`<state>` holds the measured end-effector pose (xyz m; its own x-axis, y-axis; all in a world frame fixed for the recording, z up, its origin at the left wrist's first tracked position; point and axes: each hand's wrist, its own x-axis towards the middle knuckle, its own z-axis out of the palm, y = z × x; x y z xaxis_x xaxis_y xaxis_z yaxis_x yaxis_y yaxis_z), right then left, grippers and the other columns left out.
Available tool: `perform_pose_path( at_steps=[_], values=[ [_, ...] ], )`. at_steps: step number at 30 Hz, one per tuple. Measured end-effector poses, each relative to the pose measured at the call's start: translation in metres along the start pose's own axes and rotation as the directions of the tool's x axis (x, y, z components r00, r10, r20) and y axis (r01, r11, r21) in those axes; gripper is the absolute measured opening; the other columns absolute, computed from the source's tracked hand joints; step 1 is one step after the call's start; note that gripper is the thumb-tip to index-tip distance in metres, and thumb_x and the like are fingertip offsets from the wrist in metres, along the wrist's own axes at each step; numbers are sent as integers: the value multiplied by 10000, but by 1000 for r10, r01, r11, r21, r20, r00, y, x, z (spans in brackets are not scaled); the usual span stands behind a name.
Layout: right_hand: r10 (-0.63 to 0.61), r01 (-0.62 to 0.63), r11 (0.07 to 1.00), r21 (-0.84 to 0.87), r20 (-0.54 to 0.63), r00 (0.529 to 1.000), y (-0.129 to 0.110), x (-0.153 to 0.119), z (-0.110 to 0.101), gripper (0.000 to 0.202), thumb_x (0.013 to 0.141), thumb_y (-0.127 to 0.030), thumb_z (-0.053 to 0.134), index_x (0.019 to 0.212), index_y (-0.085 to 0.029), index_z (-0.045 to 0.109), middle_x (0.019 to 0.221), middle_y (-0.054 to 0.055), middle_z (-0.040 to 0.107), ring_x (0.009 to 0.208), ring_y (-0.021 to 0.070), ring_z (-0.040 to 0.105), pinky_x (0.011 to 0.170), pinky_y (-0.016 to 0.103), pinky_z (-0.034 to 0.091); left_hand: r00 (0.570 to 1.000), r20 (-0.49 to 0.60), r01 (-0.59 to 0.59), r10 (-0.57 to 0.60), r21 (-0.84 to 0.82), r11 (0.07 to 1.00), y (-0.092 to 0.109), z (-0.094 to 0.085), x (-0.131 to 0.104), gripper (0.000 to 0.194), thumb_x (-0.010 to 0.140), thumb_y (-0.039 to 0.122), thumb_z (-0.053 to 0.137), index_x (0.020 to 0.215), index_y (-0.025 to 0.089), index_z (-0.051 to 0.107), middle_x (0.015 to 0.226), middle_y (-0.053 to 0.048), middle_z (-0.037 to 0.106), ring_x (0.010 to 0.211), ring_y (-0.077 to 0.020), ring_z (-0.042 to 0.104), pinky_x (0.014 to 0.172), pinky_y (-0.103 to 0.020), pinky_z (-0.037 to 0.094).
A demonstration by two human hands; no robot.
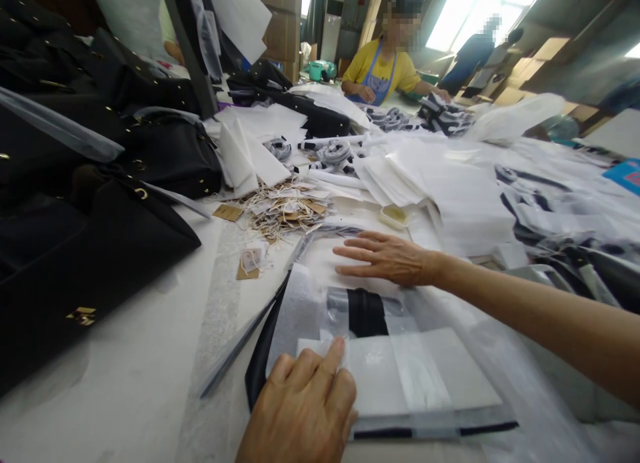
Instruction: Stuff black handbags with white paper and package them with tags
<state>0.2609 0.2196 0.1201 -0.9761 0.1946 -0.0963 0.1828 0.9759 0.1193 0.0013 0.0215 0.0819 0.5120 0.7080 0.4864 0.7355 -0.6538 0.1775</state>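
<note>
A black bag (261,356), partly covered with white tissue and clear film, lies flat in front of me. Over its lower part is a folded white sheet (380,373) with a glossy clear strip across it. My left hand (305,409) rests at the sheet's left side, its fingers bent and the index fingertip against clear film; whatever is under the fingers is hidden. Flat and spread, my right hand (385,257) lies on white material at the bag's far side. Between the hands a black strap (367,313) shows, wrapped in film.
Black bags (90,263) crowd the left. Beyond my work lie a heap of string tags (290,213), stacked white sheets (450,189), wrapped coiled straps (335,153) and a small yellowish dish (395,216). Across the table a person in a yellow shirt (360,66) works.
</note>
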Motion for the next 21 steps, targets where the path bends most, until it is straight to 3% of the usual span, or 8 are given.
perform_pose_path(
  at_steps=[2,4,6,8,9,11,14,21],
  values=[
    [69,-70,997,-19,-43,997,17,-6,6,537,908,-46,464,1397,-264,512,1554,85,405,1331,258,466,1095,469,323,1000,-10,3,-3,3,1000,0,1,-1,197,982,308,430,898,248,598,1211,20,693,822,-180,575,707,-363,357],
    [210,-218,975,-32,-160,965,21,-7,2,427,920,-61,477,1288,-240,602,1459,101,526,1268,253,518,1061,461,352,1000,15,24,-24,-3,1000,0,2,-2,165,975,301,453,916,252,599,1229,28,685,840,-175,585,720,-363,365],
    [362,-376,926,12,-300,882,5,0,-10,301,942,-102,493,1176,-198,656,1263,119,665,1114,239,601,976,420,407,998,52,43,-42,-15,999,0,1,-3,114,959,306,498,931,257,597,1252,36,674,854,-171,591,730,-362,370],
    [454,-438,889,134,-374,809,-25,16,-26,196,958,-167,519,1079,-175,673,1006,93,731,907,203,640,856,361,439,996,77,56,-54,-19,998,1,1,-3,75,938,320,547,936,260,593,1268,42,664,860,-171,593,736,-363,373],
    [478,-429,878,213,-365,799,-44,25,-34,162,960,-213,543,1050,-175,672,930,75,727,847,189,634,817,342,438,995,86,60,-59,-17,998,2,0,-3,67,926,325,568,938,263,591,1268,45,663,861,-172,592,738,-364,374],
    [478,-384,862,332,-277,834,-78,42,-44,174,931,-301,611,1053,-187,660,902,55,709,845,190,624,821,342,426,992,109,71,-70,-12,997,3,0,-3,68,904,323,603,939,267,589,1242,47,672,860,-178,590,733,-366,374],
    [511,-429,813,394,-128,850,-107,62,-43,274,845,-300,690,1086,-181,636,965,68,687,927,227,602,867,375,407,988,134,86,-82,-26,996,4,-1,-3,74,885,308,625,932,266,586,1211,45,682,848,-185,583,719,-369,370],
    [720,-559,585,588,-58,692,-98,78,-19,220,798,-86,594,997,-179,609,807,13,655,765,174,586,767,315,427,991,102,88,-84,-36,995,5,-1,-3,79,913,320,587,952,252,581,1282,18,658,864,-194,581,745,-372,365]
  ],
)
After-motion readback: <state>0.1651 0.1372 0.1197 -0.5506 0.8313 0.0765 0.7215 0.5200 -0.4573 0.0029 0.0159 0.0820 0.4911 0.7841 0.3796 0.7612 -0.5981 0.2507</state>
